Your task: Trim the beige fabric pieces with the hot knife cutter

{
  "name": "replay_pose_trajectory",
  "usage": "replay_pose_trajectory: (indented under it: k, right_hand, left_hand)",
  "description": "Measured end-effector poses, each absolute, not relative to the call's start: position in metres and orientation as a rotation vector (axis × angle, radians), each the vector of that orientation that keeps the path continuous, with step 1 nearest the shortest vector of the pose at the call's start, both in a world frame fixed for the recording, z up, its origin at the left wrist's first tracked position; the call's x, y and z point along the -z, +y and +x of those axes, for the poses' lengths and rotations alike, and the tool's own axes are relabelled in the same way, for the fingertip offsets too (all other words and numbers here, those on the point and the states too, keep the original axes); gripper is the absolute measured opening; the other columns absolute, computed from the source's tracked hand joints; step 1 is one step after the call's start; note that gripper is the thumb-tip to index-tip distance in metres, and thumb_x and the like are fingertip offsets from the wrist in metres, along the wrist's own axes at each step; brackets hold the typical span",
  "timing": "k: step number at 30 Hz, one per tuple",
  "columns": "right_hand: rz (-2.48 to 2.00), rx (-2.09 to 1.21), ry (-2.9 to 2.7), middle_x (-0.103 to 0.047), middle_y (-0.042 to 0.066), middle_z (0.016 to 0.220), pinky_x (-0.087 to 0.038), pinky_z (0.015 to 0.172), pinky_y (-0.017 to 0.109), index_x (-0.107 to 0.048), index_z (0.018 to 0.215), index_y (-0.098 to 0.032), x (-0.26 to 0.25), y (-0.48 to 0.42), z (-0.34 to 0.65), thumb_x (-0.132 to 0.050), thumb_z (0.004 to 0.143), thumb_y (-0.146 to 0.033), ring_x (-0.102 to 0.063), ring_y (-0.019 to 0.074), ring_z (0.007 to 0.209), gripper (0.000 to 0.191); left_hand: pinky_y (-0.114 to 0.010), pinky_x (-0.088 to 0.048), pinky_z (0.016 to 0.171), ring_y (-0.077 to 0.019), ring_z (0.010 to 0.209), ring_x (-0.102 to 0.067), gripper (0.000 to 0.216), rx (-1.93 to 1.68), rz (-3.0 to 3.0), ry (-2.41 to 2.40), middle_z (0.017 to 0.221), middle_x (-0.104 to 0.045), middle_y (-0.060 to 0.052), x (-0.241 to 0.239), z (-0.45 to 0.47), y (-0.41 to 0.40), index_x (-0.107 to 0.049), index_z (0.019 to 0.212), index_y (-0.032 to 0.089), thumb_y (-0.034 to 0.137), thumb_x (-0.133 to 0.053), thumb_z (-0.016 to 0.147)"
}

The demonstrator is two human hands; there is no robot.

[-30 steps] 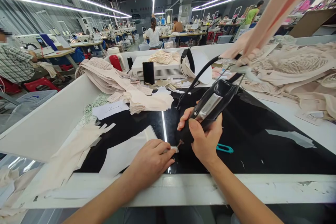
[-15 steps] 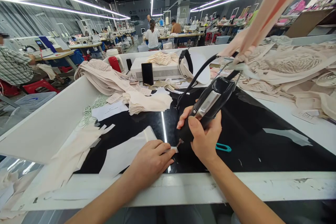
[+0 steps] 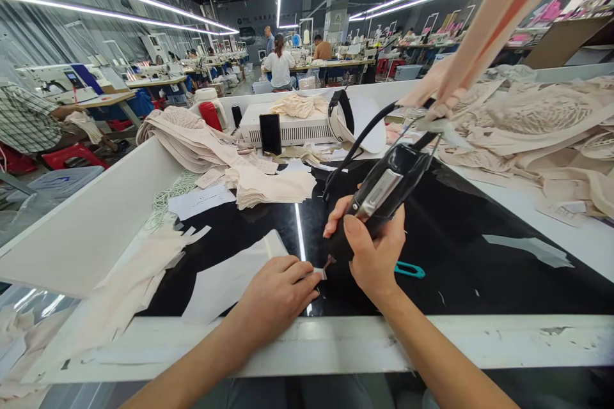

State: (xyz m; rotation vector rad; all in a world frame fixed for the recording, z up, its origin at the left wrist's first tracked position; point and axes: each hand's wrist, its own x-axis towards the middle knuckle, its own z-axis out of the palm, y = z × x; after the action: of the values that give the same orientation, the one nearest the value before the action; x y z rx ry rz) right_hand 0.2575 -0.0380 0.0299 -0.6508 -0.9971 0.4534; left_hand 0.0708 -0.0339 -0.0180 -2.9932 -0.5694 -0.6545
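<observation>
Now, should your right hand (image 3: 377,259), wrapped around the black, silver-panelled handheld tool (image 3: 381,192) mid-frame, slip, the coppery tip (image 3: 329,261) could catch your left hand (image 3: 281,284), grip unclear, over the flat whitish strip (image 3: 322,273), lower centre.

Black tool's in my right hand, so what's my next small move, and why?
Perhaps ease the black tool slightly toward the pale strip: your right hand grips it, its tip by the strip's exposed end, while your left hand seems to pin the rest.

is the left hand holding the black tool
No, the right hand grips the black tool, while the left hand lies near its tip.
</observation>
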Motion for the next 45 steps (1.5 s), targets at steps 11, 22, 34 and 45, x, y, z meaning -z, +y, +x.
replay_pose_trajectory:
  k: [11, 22, 34, 45]
  right_hand:
    - [-0.731, -0.445, -0.997, -0.072, -0.007, 0.080, -0.061, 0.052, 0.025, -0.054, 0.103, -0.029, -0.031, -0.040, 0.256, -0.078, 0.093, -0.025, -0.065, 0.0114, 0.055, 0.026]
    - [-0.691, -0.493, -1.008, -0.073, -0.007, 0.082, -0.061, 0.052, 0.026, -0.053, 0.111, -0.030, -0.024, -0.049, 0.257, -0.081, 0.097, -0.033, -0.066, 0.0124, 0.055, 0.032]
    - [-0.688, -0.482, -1.019, -0.074, -0.006, 0.084, -0.060, 0.054, 0.027, -0.057, 0.111, -0.029, -0.025, -0.053, 0.260, -0.082, 0.095, -0.030, -0.066, 0.0125, 0.056, 0.030]
    - [-0.669, -0.498, -1.040, -0.074, -0.005, 0.086, -0.062, 0.055, 0.029, -0.061, 0.115, -0.028, -0.023, -0.055, 0.266, -0.085, 0.096, -0.033, -0.069, 0.0142, 0.060, 0.032]
  left_hand:
    - [-0.040, -0.064, 0.089, -0.0252, 0.106, -0.075, 0.018, 0.690, -3.005, -0.577, 0.119, -0.079, -0.007, 0.018, 0.071, -0.034, -0.071, 0.127, 0.017, 0.023, -0.060, 0.114]
    - [-0.038, -0.064, 0.091, -0.0237, 0.105, -0.075, 0.020, 0.667, -2.998, -0.580, 0.117, -0.079, -0.009, 0.020, 0.071, -0.033, -0.070, 0.129, 0.017, 0.024, -0.058, 0.115]
    - [-0.035, -0.062, 0.094, -0.0211, 0.102, -0.077, 0.025, 0.804, -3.049, -0.619, 0.111, -0.080, -0.007, 0.014, 0.053, -0.023, -0.076, 0.118, 0.018, 0.024, -0.051, 0.118]
    - [-0.032, -0.060, 0.088, -0.0186, 0.097, -0.076, 0.027, 0.862, -3.098, -0.697, 0.108, -0.081, -0.007, 0.017, 0.052, -0.018, -0.080, 0.112, 0.018, 0.021, -0.054, 0.117]
